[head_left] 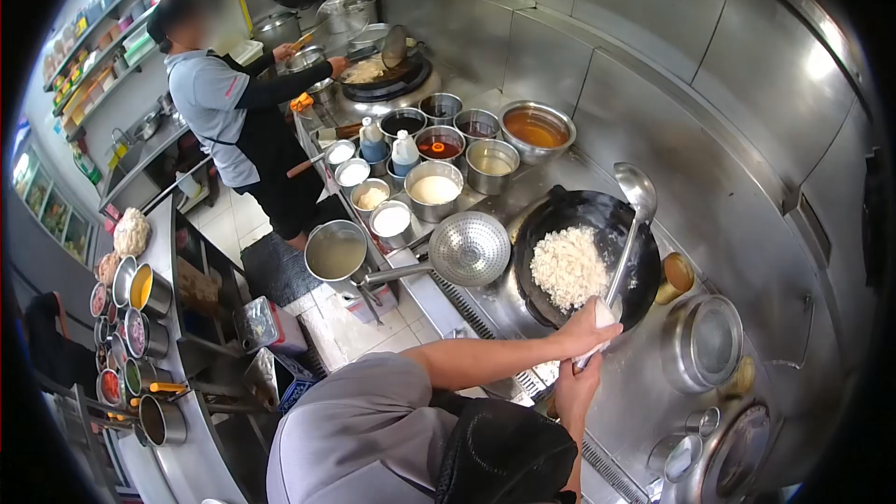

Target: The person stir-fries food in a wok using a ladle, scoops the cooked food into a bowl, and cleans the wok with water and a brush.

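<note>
A long steel ladle (623,252) slants across the right side of the black wok (560,208), its bowl beyond the far rim. My left hand (588,325) is closed around the ladle's handle near the wok's front rim, where something white, perhaps a cloth wrap, covers it. Just below, my right hand (575,385) is closed at the lower end of the same handle, its fingers partly hidden. Pale, crumbly rice (567,266) is heaped in the wok, left of the ladle.
A perforated strainer (469,249) lies left of the wok, near a pot of cloudy liquid (337,252). Several sauce pots, one a bowl of amber liquid (537,126), stand beyond. A co-worker (219,98) cooks at another wok. A steel pot (702,343) sits to the right.
</note>
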{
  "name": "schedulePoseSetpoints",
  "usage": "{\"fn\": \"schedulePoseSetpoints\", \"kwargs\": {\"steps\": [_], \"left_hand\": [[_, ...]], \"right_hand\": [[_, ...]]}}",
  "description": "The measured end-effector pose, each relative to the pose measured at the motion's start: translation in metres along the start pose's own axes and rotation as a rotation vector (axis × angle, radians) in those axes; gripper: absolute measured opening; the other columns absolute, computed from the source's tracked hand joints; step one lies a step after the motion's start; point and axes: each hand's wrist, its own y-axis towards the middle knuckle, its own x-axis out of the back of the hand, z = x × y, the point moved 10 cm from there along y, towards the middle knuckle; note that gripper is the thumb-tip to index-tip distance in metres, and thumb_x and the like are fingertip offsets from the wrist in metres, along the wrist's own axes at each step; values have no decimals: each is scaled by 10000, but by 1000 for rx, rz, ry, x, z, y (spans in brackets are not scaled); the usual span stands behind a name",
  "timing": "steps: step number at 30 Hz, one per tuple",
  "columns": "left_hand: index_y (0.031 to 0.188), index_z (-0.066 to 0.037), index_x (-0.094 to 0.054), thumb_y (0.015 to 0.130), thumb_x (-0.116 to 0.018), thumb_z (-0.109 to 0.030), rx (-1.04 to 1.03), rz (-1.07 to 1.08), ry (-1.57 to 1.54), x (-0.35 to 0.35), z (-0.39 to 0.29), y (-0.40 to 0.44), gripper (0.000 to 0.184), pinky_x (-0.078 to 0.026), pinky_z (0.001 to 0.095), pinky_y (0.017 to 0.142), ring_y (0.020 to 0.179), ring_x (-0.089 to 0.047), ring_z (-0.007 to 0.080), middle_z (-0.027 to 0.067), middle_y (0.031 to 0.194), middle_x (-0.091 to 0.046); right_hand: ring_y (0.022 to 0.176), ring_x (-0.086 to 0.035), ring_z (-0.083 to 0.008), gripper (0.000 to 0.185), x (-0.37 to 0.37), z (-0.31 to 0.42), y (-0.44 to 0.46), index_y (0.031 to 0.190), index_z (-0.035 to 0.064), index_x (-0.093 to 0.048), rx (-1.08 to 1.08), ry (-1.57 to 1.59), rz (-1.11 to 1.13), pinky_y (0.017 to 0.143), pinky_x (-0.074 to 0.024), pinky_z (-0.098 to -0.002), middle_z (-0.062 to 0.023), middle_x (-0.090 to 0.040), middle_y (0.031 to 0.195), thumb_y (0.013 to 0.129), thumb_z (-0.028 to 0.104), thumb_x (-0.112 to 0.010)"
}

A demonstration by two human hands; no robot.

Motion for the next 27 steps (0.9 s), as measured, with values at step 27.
{"fn": "schedulePoseSetpoints", "kwargs": {"steps": [27], "left_hand": [[1187, 25, -419, 939, -660, -360, -127, -114, -79, 29, -11, 9, 518, -513, 323, 680, 779, -607, 170, 116, 916, -598]], "right_hand": [[515, -435, -85, 235, -30, -107, -69, 832, 48, -493, -346, 286, 292, 487, -375, -264, 8, -476, 637, 865, 111, -716]]}}
